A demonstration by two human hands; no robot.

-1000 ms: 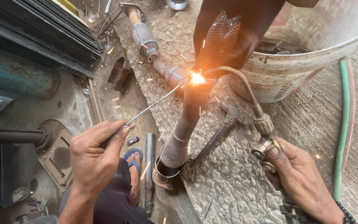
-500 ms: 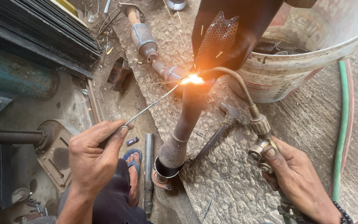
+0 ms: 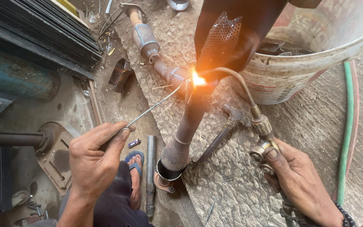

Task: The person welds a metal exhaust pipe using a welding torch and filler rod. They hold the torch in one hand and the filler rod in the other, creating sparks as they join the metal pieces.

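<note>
The left hand (image 3: 95, 157), lower left, is pinching a thin filler rod (image 3: 152, 108), probably light and springy. The right hand (image 3: 297, 180), lower right, is gripping the rigid torch (image 3: 260, 126). Flame is touching the heavy, hot pipe (image 3: 190, 122) at centre.

The glare (image 3: 197, 78) at frame centre hides the torch tip; the bucket (image 3: 316, 54) is cut off upper right.

Concrete slab (image 3: 240, 185) w/ pipe (image 3: 185, 134), hammer (image 3: 225, 126)
</note>
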